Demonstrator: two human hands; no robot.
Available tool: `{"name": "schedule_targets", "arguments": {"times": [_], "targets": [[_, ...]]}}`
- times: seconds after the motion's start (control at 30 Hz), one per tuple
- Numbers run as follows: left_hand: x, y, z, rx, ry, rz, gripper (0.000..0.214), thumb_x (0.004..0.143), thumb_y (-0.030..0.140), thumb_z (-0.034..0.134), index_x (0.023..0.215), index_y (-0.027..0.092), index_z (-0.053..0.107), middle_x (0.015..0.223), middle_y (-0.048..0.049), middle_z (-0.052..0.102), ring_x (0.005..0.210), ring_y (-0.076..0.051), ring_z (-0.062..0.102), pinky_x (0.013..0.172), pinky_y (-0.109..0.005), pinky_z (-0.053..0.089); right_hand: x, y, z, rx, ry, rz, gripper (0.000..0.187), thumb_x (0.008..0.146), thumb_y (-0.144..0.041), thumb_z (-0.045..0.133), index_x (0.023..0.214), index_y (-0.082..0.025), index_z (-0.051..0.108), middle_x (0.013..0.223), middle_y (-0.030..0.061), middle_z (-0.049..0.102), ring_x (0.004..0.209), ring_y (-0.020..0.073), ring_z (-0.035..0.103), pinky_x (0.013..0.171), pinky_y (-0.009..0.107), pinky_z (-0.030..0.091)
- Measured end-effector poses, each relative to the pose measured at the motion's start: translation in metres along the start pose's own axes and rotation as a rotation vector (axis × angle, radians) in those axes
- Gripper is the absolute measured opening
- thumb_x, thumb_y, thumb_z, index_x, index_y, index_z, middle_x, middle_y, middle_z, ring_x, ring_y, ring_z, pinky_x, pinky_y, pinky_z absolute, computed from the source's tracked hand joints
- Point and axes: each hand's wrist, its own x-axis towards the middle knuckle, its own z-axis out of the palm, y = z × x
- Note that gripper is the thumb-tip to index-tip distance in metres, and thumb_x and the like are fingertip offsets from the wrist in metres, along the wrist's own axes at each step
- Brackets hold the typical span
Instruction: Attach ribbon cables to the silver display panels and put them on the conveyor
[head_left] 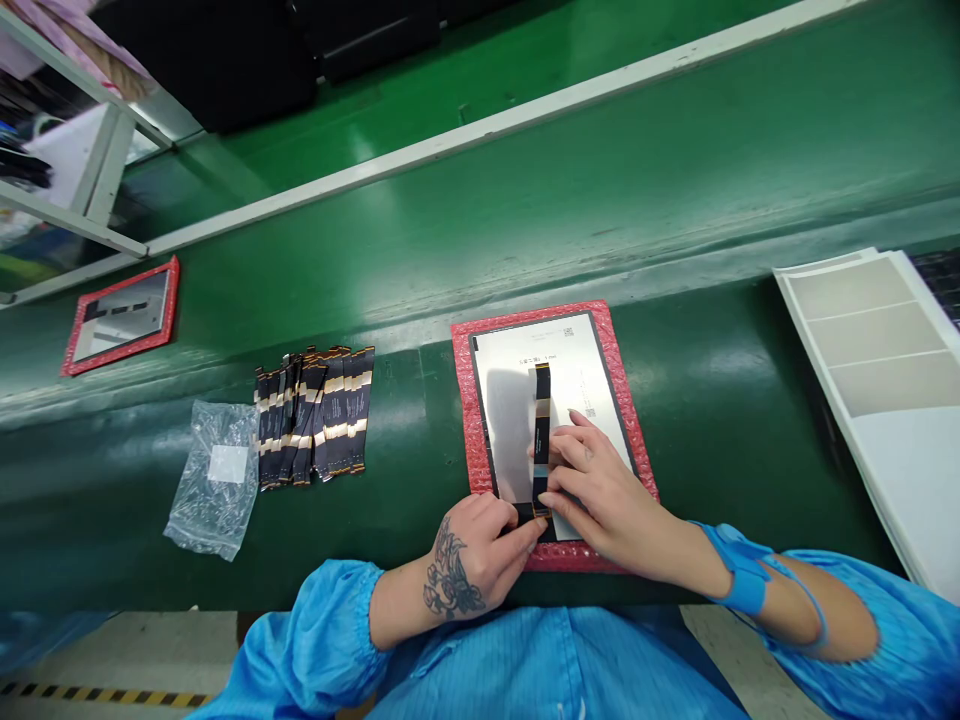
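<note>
A flat display panel (600, 370) with a silvery back lies on a red bubble-wrap sheet (628, 400) in front of me. Across it runs a black flex cable (542, 430) with gold bands, its lower end at the panel's near edge. My right hand (600, 490) pinches the cable's lower part between thumb and fingers. Beside that end rests my left hand (480, 550), its index fingertip pressing at the cable's connector and its other fingers curled. Whether the left fingers grip anything else is hidden.
Several similar flex cables (345, 410) lie in a row at the left, next to a clear plastic bag (214, 480) with a white label. Another panel in red wrap (124, 312) sits far left. White trays (862, 340) are stacked at the right. A pale rail (480, 145) crosses the green bench.
</note>
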Motion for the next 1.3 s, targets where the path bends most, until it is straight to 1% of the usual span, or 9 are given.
{"name": "schedule_targets", "arguments": {"times": [0.3, 0.47, 0.57, 0.67, 0.83, 1.0, 1.1, 1.2, 1.3], "targets": [[0.000, 0.000, 0.000, 0.015, -0.011, 0.008, 0.024, 0.092, 0.016, 0.045, 0.110, 0.012, 0.061, 0.074, -0.0042, 0.046, 0.065, -0.015, 0.038, 0.054, -0.028, 0.029, 0.000, 0.000, -0.002, 0.016, -0.029, -0.001, 0.017, 0.090, -0.010, 0.047, 0.074, -0.011, 0.053, 0.096, 0.0091, 0.047, 0.105, 0.0227, 0.041, 0.110, 0.059, 0.021], [-0.001, 0.000, 0.001, 0.123, -0.044, 0.029, 0.027, 0.094, 0.018, 0.043, 0.116, 0.015, 0.058, 0.073, -0.0031, 0.044, 0.064, -0.016, 0.037, 0.054, -0.029, 0.028, 0.000, 0.001, -0.002, 0.027, -0.041, -0.010, 0.018, 0.091, -0.011, 0.048, 0.074, -0.011, 0.054, 0.096, 0.0094, 0.047, 0.104, 0.0230, 0.040, 0.109, 0.060, 0.022], [-0.002, 0.001, 0.000, 0.191, -0.074, 0.047, 0.029, 0.096, 0.019, 0.039, 0.118, 0.015, 0.056, 0.073, -0.0030, 0.043, 0.064, -0.016, 0.038, 0.054, -0.029, 0.029, 0.000, 0.000, -0.002, 0.010, -0.035, -0.014, 0.017, 0.090, -0.011, 0.048, 0.074, -0.011, 0.054, 0.096, 0.0095, 0.047, 0.105, 0.0230, 0.040, 0.110, 0.060, 0.023], [-0.004, 0.002, 0.000, 0.251, -0.073, 0.057, 0.028, 0.095, 0.018, 0.040, 0.118, 0.014, 0.056, 0.076, -0.0037, 0.045, 0.067, -0.016, 0.040, 0.056, -0.029, 0.031, 0.000, 0.000, -0.003, -0.005, -0.048, -0.009, 0.017, 0.090, -0.011, 0.049, 0.074, -0.011, 0.054, 0.097, 0.0092, 0.047, 0.105, 0.0231, 0.040, 0.109, 0.060, 0.024], [-0.004, 0.007, 0.000, 0.296, -0.037, 0.017, 0.029, 0.096, 0.020, 0.039, 0.117, 0.015, 0.058, 0.081, -0.0053, 0.047, 0.072, -0.017, 0.042, 0.061, -0.031, 0.030, 0.000, -0.001, -0.002, -0.005, -0.045, 0.003, 0.016, 0.090, -0.010, 0.048, 0.075, -0.012, 0.053, 0.096, 0.0087, 0.046, 0.104, 0.0224, 0.041, 0.108, 0.060, 0.026], [-0.001, 0.011, -0.001, 0.229, -0.060, -0.056, 0.031, 0.098, 0.024, 0.034, 0.117, 0.015, 0.057, 0.080, -0.0049, 0.046, 0.072, -0.018, 0.040, 0.061, -0.031, 0.026, 0.000, -0.002, -0.002, -0.005, -0.022, 0.006, 0.013, 0.089, -0.010, 0.049, 0.077, -0.012, 0.051, 0.100, 0.0085, 0.046, 0.105, 0.0225, 0.039, 0.108, 0.060, 0.025], [0.000, 0.012, -0.001, 0.246, -0.056, -0.048, 0.032, 0.097, 0.023, 0.034, 0.118, 0.014, 0.056, 0.080, -0.0052, 0.046, 0.072, -0.018, 0.039, 0.062, -0.031, 0.026, -0.001, -0.002, -0.001, -0.017, -0.024, -0.002, 0.011, 0.089, -0.009, 0.048, 0.079, -0.013, 0.050, 0.100, 0.0082, 0.045, 0.106, 0.0227, 0.039, 0.109, 0.059, 0.025], [-0.001, 0.012, -0.001, 0.260, -0.061, -0.033, 0.032, 0.097, 0.022, 0.034, 0.118, 0.013, 0.056, 0.080, -0.0054, 0.046, 0.072, -0.018, 0.039, 0.062, -0.031, 0.026, -0.002, -0.002, 0.003, -0.083, 0.025, 0.011, 0.009, 0.090, -0.013, 0.048, 0.081, -0.013, 0.046, 0.104, 0.0101, 0.044, 0.107, 0.0240, 0.041, 0.106, 0.058, 0.029], [-0.001, 0.010, -0.002, 0.224, -0.073, -0.043, 0.031, 0.096, 0.021, 0.035, 0.118, 0.014, 0.057, 0.080, -0.0055, 0.045, 0.072, -0.017, 0.039, 0.061, -0.031, 0.027, 0.000, 0.001, 0.006, -0.234, 0.183, 0.060, 0.019, 0.093, -0.026, 0.050, 0.083, -0.014, 0.040, 0.109, 0.0142, 0.042, 0.107, 0.0278, 0.042, 0.102, 0.059, 0.034]]}}
